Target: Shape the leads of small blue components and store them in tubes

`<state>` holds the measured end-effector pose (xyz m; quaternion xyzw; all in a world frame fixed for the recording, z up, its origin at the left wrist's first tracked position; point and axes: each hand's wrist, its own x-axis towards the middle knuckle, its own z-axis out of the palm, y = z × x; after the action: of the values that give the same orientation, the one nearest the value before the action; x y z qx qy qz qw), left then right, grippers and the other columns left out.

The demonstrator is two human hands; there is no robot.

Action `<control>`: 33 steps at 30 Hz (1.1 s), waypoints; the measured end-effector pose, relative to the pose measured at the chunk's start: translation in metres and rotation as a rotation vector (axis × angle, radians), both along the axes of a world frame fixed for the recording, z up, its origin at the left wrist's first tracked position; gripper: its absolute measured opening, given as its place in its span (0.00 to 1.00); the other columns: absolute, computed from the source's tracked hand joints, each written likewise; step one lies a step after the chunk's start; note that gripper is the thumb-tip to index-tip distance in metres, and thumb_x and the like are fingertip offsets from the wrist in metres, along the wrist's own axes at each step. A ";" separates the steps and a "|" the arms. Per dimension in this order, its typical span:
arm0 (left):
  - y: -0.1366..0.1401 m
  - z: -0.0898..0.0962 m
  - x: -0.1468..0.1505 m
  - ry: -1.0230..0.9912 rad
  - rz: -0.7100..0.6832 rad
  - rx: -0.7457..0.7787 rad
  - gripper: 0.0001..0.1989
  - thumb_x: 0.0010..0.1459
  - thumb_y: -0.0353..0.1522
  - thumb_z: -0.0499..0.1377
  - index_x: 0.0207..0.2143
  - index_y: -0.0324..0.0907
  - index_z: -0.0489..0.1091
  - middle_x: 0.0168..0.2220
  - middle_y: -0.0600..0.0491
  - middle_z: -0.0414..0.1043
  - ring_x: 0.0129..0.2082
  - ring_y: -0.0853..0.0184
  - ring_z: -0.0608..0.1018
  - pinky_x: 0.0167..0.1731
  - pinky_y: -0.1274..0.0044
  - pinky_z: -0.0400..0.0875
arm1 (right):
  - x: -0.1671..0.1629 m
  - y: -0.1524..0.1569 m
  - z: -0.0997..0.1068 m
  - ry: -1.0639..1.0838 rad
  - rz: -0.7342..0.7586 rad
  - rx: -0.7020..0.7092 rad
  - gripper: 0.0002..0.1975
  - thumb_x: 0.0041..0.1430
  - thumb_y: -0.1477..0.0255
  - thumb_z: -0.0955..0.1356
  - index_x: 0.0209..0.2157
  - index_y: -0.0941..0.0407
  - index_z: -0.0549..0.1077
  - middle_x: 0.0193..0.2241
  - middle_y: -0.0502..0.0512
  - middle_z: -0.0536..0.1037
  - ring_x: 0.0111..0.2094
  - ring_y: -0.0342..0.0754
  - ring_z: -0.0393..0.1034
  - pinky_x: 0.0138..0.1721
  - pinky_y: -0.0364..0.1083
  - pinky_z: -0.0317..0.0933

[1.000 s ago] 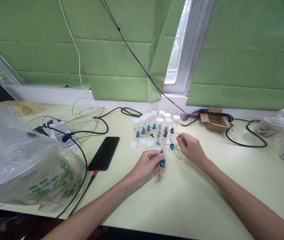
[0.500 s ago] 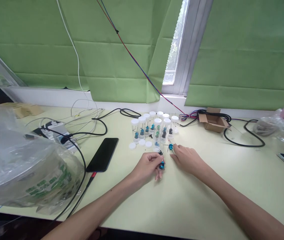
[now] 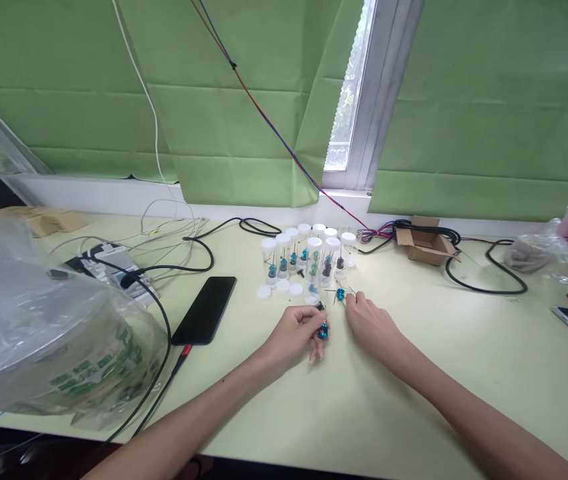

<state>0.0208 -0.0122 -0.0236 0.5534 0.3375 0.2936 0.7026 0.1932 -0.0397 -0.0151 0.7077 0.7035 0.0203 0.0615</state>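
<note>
Down at the pale tabletop now, left hand in a pinch, right hand half-curled, cannot tell whether gripping. Just beyond: upright white-capped clear vials, with blue, green and dark pieces inside. Before those, loose white caps. In that pinch, a metallic blue piece, long axis seemingly front to back; just left of the right hand, nearer it than the left, a second blue piece.
</note>
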 end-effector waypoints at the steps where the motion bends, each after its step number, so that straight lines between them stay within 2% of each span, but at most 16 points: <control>1: 0.000 0.001 0.000 0.002 0.001 0.000 0.19 0.55 0.44 0.62 0.24 0.38 0.67 0.18 0.56 0.66 0.13 0.73 0.71 0.10 0.83 0.62 | -0.001 -0.001 0.000 0.002 -0.003 0.003 0.17 0.60 0.89 0.56 0.46 0.63 0.66 0.42 0.66 0.71 0.41 0.56 0.73 0.27 0.45 0.60; 6: 0.000 0.000 0.002 0.018 0.006 -0.002 0.20 0.53 0.46 0.63 0.24 0.39 0.65 0.17 0.57 0.66 0.13 0.72 0.72 0.10 0.83 0.61 | -0.006 -0.002 0.005 0.004 -0.030 -0.007 0.19 0.59 0.90 0.56 0.46 0.63 0.67 0.43 0.66 0.71 0.41 0.55 0.73 0.26 0.44 0.60; 10: 0.000 -0.005 0.003 0.049 -0.025 0.055 0.22 0.52 0.49 0.62 0.23 0.40 0.63 0.14 0.59 0.63 0.12 0.69 0.72 0.09 0.81 0.61 | -0.008 -0.002 0.007 -0.005 -0.050 -0.007 0.18 0.60 0.90 0.56 0.46 0.61 0.67 0.44 0.66 0.71 0.41 0.54 0.73 0.25 0.43 0.59; 18: -0.010 0.001 0.000 0.154 0.024 0.270 0.19 0.61 0.46 0.55 0.25 0.42 0.64 0.12 0.59 0.62 0.11 0.71 0.69 0.11 0.82 0.57 | -0.009 -0.003 0.003 0.000 -0.047 0.014 0.15 0.62 0.88 0.58 0.46 0.61 0.66 0.43 0.65 0.70 0.40 0.52 0.73 0.24 0.42 0.55; 22: -0.012 0.003 -0.002 0.112 0.096 0.352 0.18 0.62 0.44 0.54 0.25 0.42 0.65 0.13 0.59 0.61 0.12 0.71 0.69 0.13 0.81 0.60 | -0.012 -0.004 0.003 0.018 -0.064 0.037 0.15 0.61 0.88 0.57 0.43 0.60 0.66 0.42 0.63 0.70 0.36 0.50 0.74 0.21 0.42 0.48; 27: -0.010 0.010 -0.005 0.042 0.211 0.438 0.16 0.62 0.43 0.56 0.28 0.41 0.69 0.16 0.57 0.67 0.13 0.71 0.70 0.16 0.79 0.64 | -0.016 -0.006 0.005 0.079 -0.073 0.124 0.14 0.60 0.88 0.56 0.40 0.59 0.64 0.39 0.59 0.69 0.29 0.47 0.71 0.20 0.44 0.42; 30: -0.007 0.014 -0.008 0.005 0.331 0.464 0.15 0.61 0.43 0.57 0.29 0.41 0.69 0.15 0.58 0.67 0.13 0.72 0.70 0.16 0.79 0.65 | -0.017 -0.006 0.002 0.158 -0.056 0.200 0.12 0.61 0.86 0.56 0.38 0.58 0.63 0.37 0.58 0.69 0.25 0.45 0.67 0.20 0.44 0.42; 33: -0.001 0.017 -0.010 -0.037 0.456 0.423 0.16 0.60 0.44 0.58 0.28 0.42 0.68 0.16 0.58 0.67 0.13 0.71 0.71 0.15 0.79 0.64 | -0.017 -0.007 -0.002 0.300 0.038 0.321 0.10 0.65 0.83 0.56 0.35 0.56 0.61 0.35 0.56 0.69 0.24 0.44 0.63 0.22 0.43 0.45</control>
<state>0.0110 -0.0135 -0.0067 0.5918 0.3716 0.5173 0.4941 0.1763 -0.0465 -0.0175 0.6901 0.7057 0.0274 -0.1579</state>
